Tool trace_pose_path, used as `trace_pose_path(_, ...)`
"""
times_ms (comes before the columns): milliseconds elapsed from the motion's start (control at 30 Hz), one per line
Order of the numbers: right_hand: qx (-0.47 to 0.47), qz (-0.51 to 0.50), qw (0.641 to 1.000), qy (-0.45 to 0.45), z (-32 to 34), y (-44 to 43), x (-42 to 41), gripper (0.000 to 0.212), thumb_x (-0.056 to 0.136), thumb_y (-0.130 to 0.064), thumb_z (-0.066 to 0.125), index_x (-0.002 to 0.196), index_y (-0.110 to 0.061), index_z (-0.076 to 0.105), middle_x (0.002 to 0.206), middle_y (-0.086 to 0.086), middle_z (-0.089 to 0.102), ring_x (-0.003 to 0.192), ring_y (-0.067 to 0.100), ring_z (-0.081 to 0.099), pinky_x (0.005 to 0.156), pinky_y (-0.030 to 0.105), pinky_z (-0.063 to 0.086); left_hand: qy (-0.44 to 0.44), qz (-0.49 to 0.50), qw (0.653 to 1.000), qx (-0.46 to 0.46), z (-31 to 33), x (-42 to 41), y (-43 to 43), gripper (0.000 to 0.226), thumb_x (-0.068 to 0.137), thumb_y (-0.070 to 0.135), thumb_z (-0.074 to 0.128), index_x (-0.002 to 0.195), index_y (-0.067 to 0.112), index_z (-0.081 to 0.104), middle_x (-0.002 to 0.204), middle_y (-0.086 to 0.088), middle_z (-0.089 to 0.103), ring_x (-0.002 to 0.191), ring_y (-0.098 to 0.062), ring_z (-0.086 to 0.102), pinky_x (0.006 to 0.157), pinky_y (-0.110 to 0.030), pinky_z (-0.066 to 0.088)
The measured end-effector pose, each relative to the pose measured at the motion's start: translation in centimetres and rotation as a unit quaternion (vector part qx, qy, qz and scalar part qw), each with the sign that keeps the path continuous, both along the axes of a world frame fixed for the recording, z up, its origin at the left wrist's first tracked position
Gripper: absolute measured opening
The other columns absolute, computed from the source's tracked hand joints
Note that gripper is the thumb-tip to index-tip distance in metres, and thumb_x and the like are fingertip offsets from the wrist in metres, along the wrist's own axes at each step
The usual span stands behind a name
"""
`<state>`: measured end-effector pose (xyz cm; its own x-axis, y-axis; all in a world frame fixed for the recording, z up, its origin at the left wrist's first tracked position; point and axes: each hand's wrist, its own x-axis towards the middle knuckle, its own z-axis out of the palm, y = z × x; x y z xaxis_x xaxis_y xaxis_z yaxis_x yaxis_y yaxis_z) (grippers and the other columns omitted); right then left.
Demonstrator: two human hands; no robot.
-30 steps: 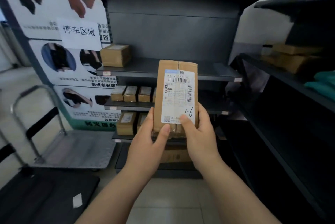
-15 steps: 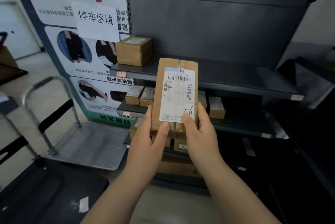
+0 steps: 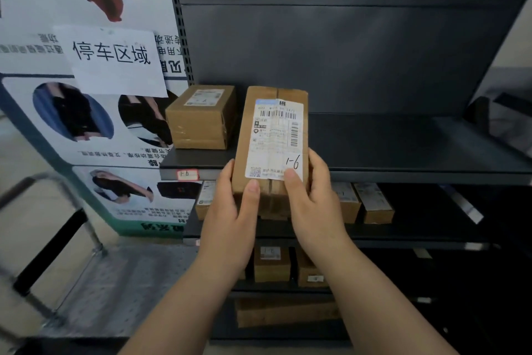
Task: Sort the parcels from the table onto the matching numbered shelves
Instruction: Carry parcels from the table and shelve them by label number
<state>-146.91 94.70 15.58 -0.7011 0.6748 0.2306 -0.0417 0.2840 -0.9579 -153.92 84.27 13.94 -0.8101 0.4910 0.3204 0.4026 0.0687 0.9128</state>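
Note:
I hold a flat brown cardboard parcel (image 3: 270, 136) upright in front of the dark shelving. Its white label has "1-6" handwritten at the lower right. My left hand (image 3: 230, 210) grips its lower left edge, thumb on the front. My right hand (image 3: 313, 202) grips the lower right edge, thumb on the label. Behind the parcel runs a dark shelf (image 3: 403, 147) whose front edge carries a small tag (image 3: 187, 174) reading "1-6". A brown box (image 3: 201, 117) stands at that shelf's left end.
Lower shelves hold several small brown boxes (image 3: 371, 205). A larger carton (image 3: 288, 311) sits on the bottom level. A platform trolley (image 3: 95, 288) with a metal handle stands on the floor at left, under a poster wall with a paper sign (image 3: 112, 59).
The view has closed in on the shelving and shifted left; the tagged shelf and its box now sit right behind the parcel. Both hands keep the same grip.

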Motion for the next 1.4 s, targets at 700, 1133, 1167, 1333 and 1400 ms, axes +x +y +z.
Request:
trace_pose_path(700, -0.022, 0.052, 0.995, -0.080, 0.5, 11.5, -13.9, 0.066, 0.092, -0.057, 0.034, 0.150, -0.036, 0.009, 0.115, -0.020, 0.049, 0.095, -0.005, 0.053, 0.074, 0.009, 0.041, -0.056, 0.007, 0.998, -0.012, 1.4, -13.5, 11.0, 0.044, 0.097, 0.042, 0.039, 0.140, 0.033, 0.034, 0.117, 0.023, 0.053, 0.107, 0.004, 0.052, 0.081, -0.010, 0.043)
trace_pose_path(1133, 0.208, 0.059, 0.967, -0.135, 1.6, 14.4, -14.7, 0.064, 0.094, -0.055, 0.025, 0.147, -0.041, -0.008, 0.157, -0.016, 0.008, 0.143, 0.003, 0.014, 0.116, 0.034, 0.022, 0.280, 0.073, 0.952, -0.096, 1.8, -16.4, 12.2, 0.056, 0.100, 0.037, 0.033, 0.150, 0.027, 0.010, 0.154, 0.017, 0.006, 0.143, 0.004, -0.001, 0.114, -0.012, 0.002)
trace_pose_path(1167, 0.275, 0.048, 0.950, -0.141, 1.5, 14.3, -14.3, 0.063, 0.095, -0.057, 0.021, 0.145, -0.039, -0.011, 0.155, -0.020, -0.005, 0.143, -0.002, 0.000, 0.118, 0.031, 0.013, 0.341, 0.076, 0.928, -0.132, 1.5, -16.6, 12.0, 0.055, 0.100, 0.037, 0.030, 0.151, 0.023, 0.014, 0.156, 0.013, 0.007, 0.145, -0.001, -0.001, 0.116, -0.015, 0.001)
trace_pose_path(1333, 0.469, 0.047, 0.860, -0.197, 0.2, 14.2, -14.7, 0.058, 0.088, -0.055, -0.002, 0.139, -0.035, -0.020, 0.145, -0.023, -0.028, 0.135, -0.008, -0.028, 0.113, 0.025, -0.012, 0.445, 0.072, 0.858, -0.246, -0.2, -17.3, 12.3, 0.055, 0.101, 0.038, 0.020, 0.147, 0.008, 0.027, 0.155, -0.009, 0.023, 0.145, -0.019, 0.014, 0.117, -0.038, 0.014)
trace_pose_path(1400, 0.476, 0.045, 0.856, -0.196, -0.1, 14.1, -15.2, 0.057, 0.090, -0.052, -0.002, 0.141, -0.032, -0.017, 0.148, -0.019, -0.024, 0.136, -0.006, -0.026, 0.113, 0.026, -0.013, 0.450, 0.070, 0.854, -0.250, -0.6, -17.8, 12.5, 0.055, 0.101, 0.037, 0.021, 0.147, 0.007, 0.028, 0.155, -0.010, 0.024, 0.145, -0.019, 0.015, 0.116, -0.038, 0.015)
